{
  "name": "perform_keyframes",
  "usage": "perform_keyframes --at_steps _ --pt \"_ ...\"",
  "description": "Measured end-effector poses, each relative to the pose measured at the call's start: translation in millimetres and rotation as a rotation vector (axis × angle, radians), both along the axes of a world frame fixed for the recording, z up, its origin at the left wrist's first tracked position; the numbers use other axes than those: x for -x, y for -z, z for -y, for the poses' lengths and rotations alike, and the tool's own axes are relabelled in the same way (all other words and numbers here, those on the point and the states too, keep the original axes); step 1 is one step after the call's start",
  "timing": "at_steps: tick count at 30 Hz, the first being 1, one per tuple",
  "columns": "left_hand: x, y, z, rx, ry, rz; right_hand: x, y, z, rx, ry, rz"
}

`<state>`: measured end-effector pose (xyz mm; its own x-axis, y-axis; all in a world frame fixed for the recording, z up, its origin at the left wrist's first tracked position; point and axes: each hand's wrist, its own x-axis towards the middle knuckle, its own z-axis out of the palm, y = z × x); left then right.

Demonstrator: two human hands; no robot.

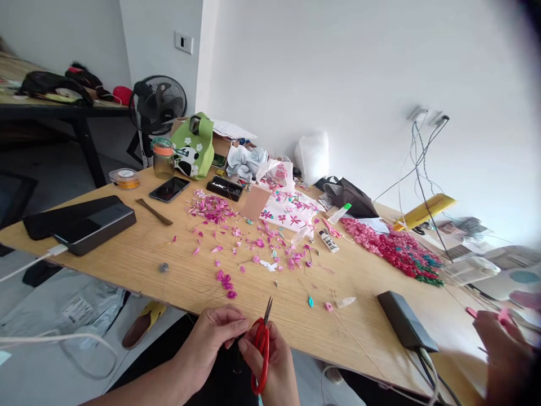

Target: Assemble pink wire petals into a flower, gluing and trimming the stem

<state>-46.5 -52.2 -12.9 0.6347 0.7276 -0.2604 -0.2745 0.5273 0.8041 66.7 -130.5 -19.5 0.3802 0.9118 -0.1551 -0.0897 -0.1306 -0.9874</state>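
My left hand (217, 332) is closed in a pinch at the table's front edge; what lies between its fingertips is too small to make out. Close beside it, my right hand (274, 355) grips red-handled scissors (261, 355), their blades together and pointing up. Its thumb and a finger also meet near the left fingertips. Beyond my hands lie dark magenta petal clusters (226, 280), a white petal-shaped piece (269, 265), a teal leaf (310, 301) and a pink bead-like piece (328, 307) with a thread. Loose pink petals (213, 207) form a pile farther back.
At left lie a black power bank (95, 228), a phone (169, 189) and a glass jar (163, 160). A dark adapter (406, 321) with cables sits right, near another person's hand (505, 344). Red and pink beaded strands (393, 248) lie behind it, along with a small bottle (328, 241).
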Motion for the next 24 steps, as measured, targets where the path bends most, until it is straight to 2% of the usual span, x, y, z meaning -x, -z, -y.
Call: perform_keyframes --at_steps 4,13,20,24 --pt "-1.9 -3.3 -1.4 0.036 0.005 -0.021 -2.9 4.2 0.4 0.012 -0.004 0.01" --pt "-3.7 -7.5 -3.9 0.127 -0.041 0.009 -7.3 -6.6 -5.3 0.056 0.019 -0.16" --pt "-5.0 -7.4 -5.3 0.12 -0.016 -0.054 -11.6 -4.5 -3.9 0.039 0.051 -0.165" --pt "-6.5 -7.2 -5.8 0.034 0.065 -0.166 -12.1 -3.8 -3.7 0.036 0.051 -0.151"
